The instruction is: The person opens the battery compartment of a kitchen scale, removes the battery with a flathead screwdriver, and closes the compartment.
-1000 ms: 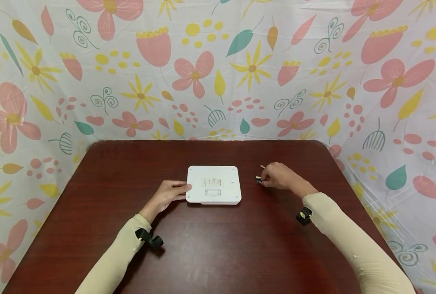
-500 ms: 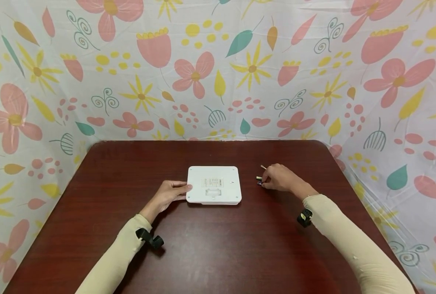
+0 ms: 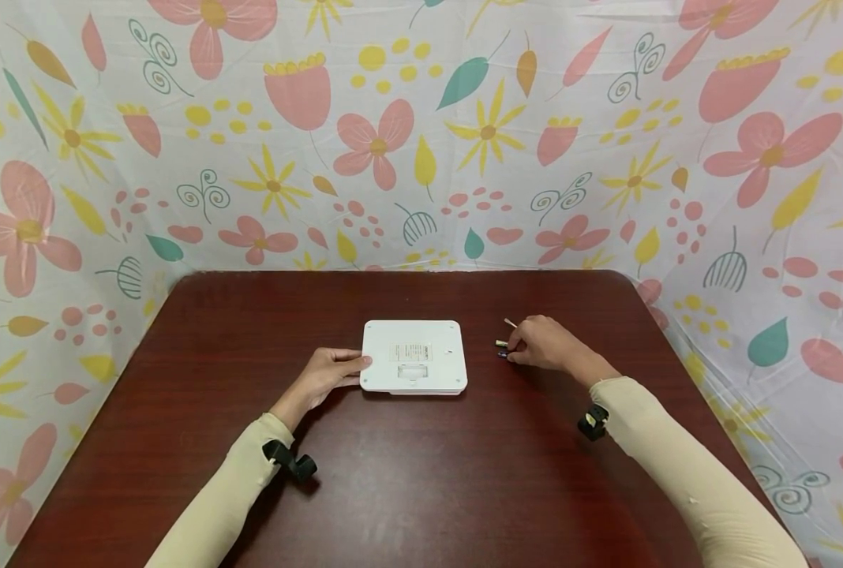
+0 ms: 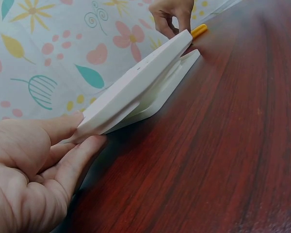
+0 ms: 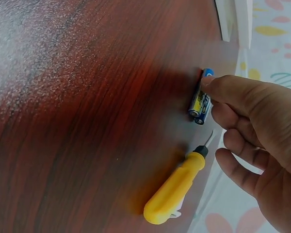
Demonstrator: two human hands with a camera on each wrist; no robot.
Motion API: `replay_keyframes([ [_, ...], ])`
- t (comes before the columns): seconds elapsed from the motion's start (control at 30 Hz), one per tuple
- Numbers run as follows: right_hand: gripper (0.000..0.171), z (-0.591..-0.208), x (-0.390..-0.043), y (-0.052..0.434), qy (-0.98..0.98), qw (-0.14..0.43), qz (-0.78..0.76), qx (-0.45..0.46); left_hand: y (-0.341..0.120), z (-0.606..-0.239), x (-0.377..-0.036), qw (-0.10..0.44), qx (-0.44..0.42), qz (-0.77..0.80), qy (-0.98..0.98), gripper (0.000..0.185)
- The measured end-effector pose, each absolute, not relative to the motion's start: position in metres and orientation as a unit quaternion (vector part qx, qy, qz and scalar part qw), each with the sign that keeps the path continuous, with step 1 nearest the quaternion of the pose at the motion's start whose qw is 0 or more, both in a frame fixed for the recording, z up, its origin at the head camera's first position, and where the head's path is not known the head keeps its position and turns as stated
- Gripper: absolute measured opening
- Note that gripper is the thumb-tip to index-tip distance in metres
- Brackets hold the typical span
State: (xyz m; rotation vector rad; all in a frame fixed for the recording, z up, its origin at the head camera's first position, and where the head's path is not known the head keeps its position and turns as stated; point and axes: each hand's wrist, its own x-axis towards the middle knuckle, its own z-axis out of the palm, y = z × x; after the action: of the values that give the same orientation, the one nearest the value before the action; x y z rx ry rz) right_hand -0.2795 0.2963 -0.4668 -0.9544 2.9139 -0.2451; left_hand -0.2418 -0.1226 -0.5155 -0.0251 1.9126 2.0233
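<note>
From the head view I see the flat white plastic device [image 3: 414, 356] lying back-side up at the middle of the dark red wooden counter [image 3: 421, 473], a label and a small recess showing on it. My left hand [image 3: 325, 377] rests against its left edge, fingers fairly straight, steadying rather than gripping. My right hand [image 3: 545, 344] sits to the right of the device, fingertips on the small blue-and-yellow batteries [image 3: 501, 348] lying on the counter. In the left wrist view, the left hand [image 4: 36, 165] has thumb and fingers touching the device's [image 4: 136, 90] near edge. In the right wrist view, the right hand's [image 5: 254, 141] curled fingers pinch at the batteries [image 5: 201, 99], which lie flat, with a yellow-handled screwdriver [image 5: 177, 187] just beside them. I judge the step in hand is picking up a battery; the next move calls for a firm pinch and a lift toward the device's recess.
</note>
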Motion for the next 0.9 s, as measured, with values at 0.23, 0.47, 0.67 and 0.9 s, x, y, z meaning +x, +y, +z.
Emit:
replay_keyframes([
  [0.23, 0.012, -0.463, -0.276, 0.296, 0.948, 0.014, -0.084, -0.307, -0.123, -0.515, -0.242, 0.179, -0.009, 0.716, 0.674, 0.041],
  [0.47, 0.012, -0.459, -0.267, 0.301, 0.948, -0.003, -0.124, -0.292, -0.123, -0.516, -0.242, 0.178, -0.011, 0.714, 0.677, 0.040],
  [0.67, 0.015, -0.451, -0.261, 0.320, 0.947, -0.016, -0.166, -0.275, -0.123, -0.516, -0.241, 0.179, -0.014, 0.715, 0.675, 0.041],
  [0.9, 0.021, -0.440, -0.262, 0.348, 0.957, -0.028, -0.176, -0.231, -0.123, -0.514, -0.241, 0.178, -0.007, 0.713, 0.679, 0.040],
])
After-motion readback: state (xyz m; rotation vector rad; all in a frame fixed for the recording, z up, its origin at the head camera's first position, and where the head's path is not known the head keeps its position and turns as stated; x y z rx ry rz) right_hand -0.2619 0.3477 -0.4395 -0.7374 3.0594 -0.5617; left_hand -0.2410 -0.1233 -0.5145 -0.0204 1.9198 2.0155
